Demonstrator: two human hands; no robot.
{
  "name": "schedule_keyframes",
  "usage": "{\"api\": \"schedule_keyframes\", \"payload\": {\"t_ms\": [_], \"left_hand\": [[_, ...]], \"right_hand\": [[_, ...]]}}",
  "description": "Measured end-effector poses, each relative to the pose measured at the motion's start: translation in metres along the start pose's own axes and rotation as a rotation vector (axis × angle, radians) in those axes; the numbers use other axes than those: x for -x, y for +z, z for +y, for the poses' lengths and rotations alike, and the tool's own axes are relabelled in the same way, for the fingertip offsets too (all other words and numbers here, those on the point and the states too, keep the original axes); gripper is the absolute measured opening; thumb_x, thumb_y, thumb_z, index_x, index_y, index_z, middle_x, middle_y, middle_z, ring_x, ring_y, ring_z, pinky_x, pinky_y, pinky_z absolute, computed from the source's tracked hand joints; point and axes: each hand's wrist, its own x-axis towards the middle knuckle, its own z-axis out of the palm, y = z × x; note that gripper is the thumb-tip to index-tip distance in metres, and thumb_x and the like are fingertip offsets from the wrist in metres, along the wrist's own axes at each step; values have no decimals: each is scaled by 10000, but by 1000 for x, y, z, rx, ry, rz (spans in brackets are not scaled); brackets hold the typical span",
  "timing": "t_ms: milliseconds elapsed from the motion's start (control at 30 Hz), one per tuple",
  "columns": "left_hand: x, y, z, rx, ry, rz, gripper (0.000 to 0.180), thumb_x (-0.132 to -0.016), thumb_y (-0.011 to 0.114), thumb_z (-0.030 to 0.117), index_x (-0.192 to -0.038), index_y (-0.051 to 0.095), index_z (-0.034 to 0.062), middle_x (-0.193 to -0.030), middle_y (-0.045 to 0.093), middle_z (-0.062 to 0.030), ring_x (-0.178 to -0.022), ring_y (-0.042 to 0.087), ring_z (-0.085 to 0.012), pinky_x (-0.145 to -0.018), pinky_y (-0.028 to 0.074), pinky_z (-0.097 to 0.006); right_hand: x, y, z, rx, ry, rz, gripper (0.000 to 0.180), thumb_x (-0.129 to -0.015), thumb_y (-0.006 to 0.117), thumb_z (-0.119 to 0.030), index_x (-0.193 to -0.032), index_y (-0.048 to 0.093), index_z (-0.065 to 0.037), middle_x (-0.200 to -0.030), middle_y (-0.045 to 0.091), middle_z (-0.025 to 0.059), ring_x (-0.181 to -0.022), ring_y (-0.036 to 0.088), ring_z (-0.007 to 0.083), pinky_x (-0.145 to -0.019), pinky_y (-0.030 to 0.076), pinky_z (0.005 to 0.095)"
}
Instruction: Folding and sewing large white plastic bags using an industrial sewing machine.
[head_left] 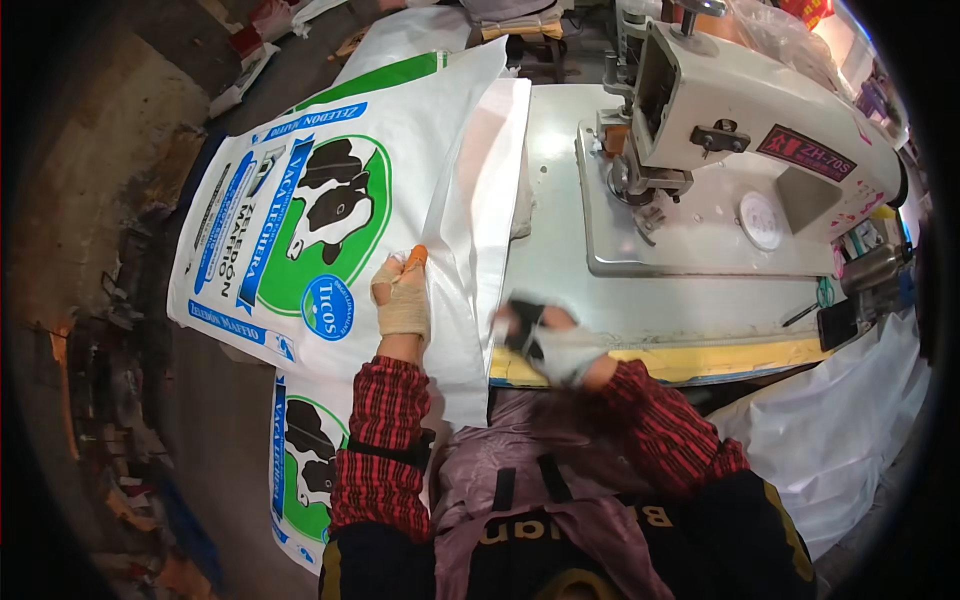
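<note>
A large white woven sack point(455, 185) printed with a cow's head on a green circle lies spread across the left end of the table. My left hand point(403, 295), wrapped in a beige bandage and with an orange cover on one finger, is closed on the sack near its right part, where the material creases. To the right of the sack's edge, above the front of the table, is my right hand point(550, 340), with white and black wrapping. It is smeared by motion, so its fingers and anything in them cannot be made out.
A white sewing machine point(740, 140) stands on the white table point(560, 270), whose front edge has a yellow strip point(700, 362). Another printed sack point(310, 470) hangs below at the left. White material point(830, 430) drapes at the right, near a dark phone point(838, 325) and a metal bottle point(875, 268).
</note>
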Motion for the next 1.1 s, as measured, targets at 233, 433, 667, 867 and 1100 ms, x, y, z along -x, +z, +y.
{"api": "schedule_keyframes", "payload": {"t_ms": [233,433,667,867,1100], "left_hand": [[-29,-15,-20,-330,383,175,216,-824,562,142,-661,527,5,-574,418,-8,-547,392,-137,-504,329,-291],[-56,-121,65,-458,400,418,344,-878,515,269,-661,501,2,-564,449,-107,-510,370,-200,-492,338,-352],[77,-122,98,-577,867,72,71,-779,537,61,-754,488,16,-642,479,-115,-540,471,-250,-501,368,-326],[64,-216,118,-1292,886,286,138,-726,546,69,-864,549,51,-677,483,-113,-627,517,-288,-519,428,-342],[111,-117,170,-1253,981,-463,55,-750,558,148,-757,554,93,-701,552,-72,-602,539,-252,-542,454,-328]], "right_hand": [[-114,-12,-49,-428,576,90,407,-771,638,-337,-997,534,-15,-738,566,49,-669,523,112,-608,427,264],[-19,-1,-21,214,97,327,247,-854,500,-251,-957,547,-31,-765,590,158,-671,540,368,-660,438,388],[7,-38,-89,50,501,121,451,-735,633,-311,-1068,499,-38,-799,559,157,-700,533,290,-655,426,373],[-53,-51,-61,225,419,231,329,-765,559,-260,-1037,531,-76,-784,593,167,-734,577,341,-652,446,369],[-12,-62,-124,90,24,472,257,-781,496,-66,-1022,551,-134,-703,589,132,-627,588,307,-553,447,352]]}}
